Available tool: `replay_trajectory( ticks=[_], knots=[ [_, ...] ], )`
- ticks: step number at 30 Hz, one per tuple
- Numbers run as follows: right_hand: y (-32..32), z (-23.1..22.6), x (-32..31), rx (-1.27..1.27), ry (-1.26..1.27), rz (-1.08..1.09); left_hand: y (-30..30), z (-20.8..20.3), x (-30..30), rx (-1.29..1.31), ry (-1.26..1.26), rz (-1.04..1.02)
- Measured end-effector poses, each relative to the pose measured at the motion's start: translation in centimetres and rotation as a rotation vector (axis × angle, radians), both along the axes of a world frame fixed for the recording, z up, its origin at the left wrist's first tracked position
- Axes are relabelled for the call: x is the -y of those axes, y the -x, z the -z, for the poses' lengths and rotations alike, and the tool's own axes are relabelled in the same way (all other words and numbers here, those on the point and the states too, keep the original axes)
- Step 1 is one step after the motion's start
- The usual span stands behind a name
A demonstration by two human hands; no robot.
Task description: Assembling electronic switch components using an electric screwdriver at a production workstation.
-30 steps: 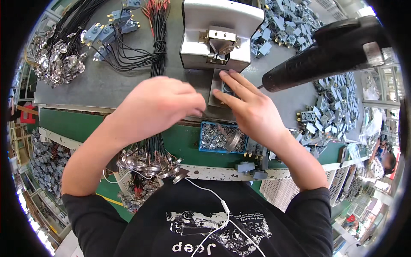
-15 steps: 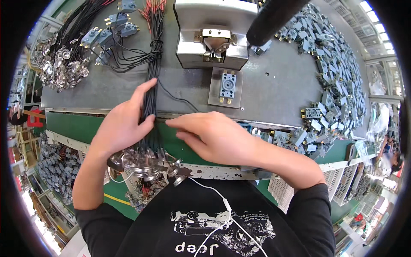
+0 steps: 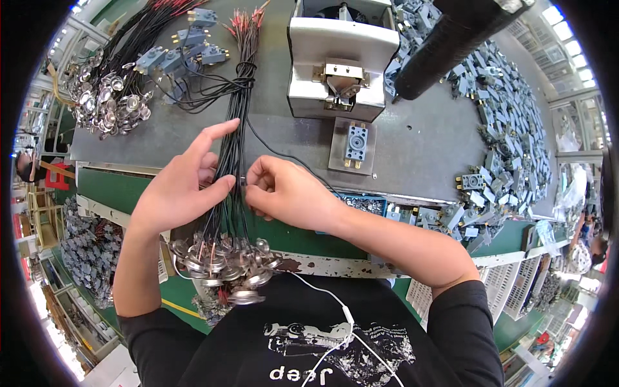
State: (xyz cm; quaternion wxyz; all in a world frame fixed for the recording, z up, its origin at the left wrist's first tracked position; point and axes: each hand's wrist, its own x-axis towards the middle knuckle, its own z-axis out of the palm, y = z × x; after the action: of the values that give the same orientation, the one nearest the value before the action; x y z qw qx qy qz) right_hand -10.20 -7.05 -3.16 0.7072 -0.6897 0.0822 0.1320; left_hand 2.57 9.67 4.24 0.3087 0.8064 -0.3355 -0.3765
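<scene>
A long bundle of black wires (image 3: 244,106) lies over the table's front edge, with red-tipped ends at the far side and round metal caps (image 3: 216,261) hanging at the near end. My left hand (image 3: 177,190) rests against the bundle's left side, index finger stretched and thumb apart from it, both at the wires. On the other side my right hand (image 3: 287,190) has its fingers curled into a pinch at the bundle's right edge; what is between the fingertips is hidden. One loose black wire (image 3: 284,151) curves off to the right.
A metal press fixture (image 3: 338,71) stands behind a plate bearing a grey-blue switch (image 3: 356,143). A heap of similar switches (image 3: 509,129) covers the right side. More capped wires (image 3: 113,103) lie at left, near wired switches (image 3: 171,61). A black cylindrical bar (image 3: 445,48) juts over the table.
My right hand has gone from loosely stretched fingers to a curled pinch against the bundle. My left hand stays beside the wires. The whole view has shifted slightly.
</scene>
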Motion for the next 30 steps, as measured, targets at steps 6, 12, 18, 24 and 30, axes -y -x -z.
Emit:
replay_trajectory(
  ticks=[6, 12, 18, 24, 30],
  knots=[
    [3.2, -1.4, 3.1, -0.271, -0.842, 0.132, 0.0, 1.9, -0.6, 0.074, -0.017, 0.026],
    [5.1, -4.1, 8.5, -0.414, -0.177, -0.406, 1.6, 2.3, -0.2, 0.628, -0.221, 0.320],
    [4.5, -5.4, 10.2, -0.111, 0.682, -0.629, 4.4, 2.7, 6.9, 0.892, 0.291, 0.592],
    [8.4, -8.0, 10.7, 0.290, 1.135, -0.343, 1.2, 3.5, 8.3, 0.490, 0.454, 0.751],
    [8.8, -1.9, 12.3, 0.384, 0.825, 0.133, 0.3, 3.8, 8.6, 0.595, 0.385, 0.553]
  ],
)
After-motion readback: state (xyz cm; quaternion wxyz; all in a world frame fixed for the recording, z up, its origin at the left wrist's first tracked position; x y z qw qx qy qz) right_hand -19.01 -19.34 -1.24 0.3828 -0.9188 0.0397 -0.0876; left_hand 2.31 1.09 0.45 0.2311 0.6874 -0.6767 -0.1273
